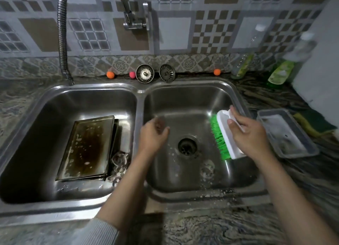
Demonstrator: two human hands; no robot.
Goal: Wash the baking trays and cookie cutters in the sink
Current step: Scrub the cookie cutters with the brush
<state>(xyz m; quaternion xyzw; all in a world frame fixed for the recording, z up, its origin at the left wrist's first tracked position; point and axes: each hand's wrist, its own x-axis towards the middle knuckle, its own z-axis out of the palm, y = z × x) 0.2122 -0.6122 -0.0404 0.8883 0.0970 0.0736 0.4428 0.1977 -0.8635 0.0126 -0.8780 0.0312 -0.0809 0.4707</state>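
A steel double sink (140, 98) fills the view. In the left basin lie stacked dark baking trays (86, 149) with soap suds on top, and metal cookie cutters (119, 159) lie beside their right edge. My right hand (249, 136) grips a white scrub brush (226, 136) with green bristles at the right wall of the right basin. My left hand (153, 136) hovers over the right basin near the drain (187, 146), fingers curled around something small and blurred that I cannot identify. Another cookie cutter (207, 168) lies on the right basin floor.
A grey tray (288, 134) rests on the counter right of the sink, with a yellow-green sponge (311, 125) behind it. Two strainer plugs (145, 73) lean on the back ledge. Detergent bottles (282, 70) stand at back right. A flexible hose (62, 35) and tap (132, 20) hang above.
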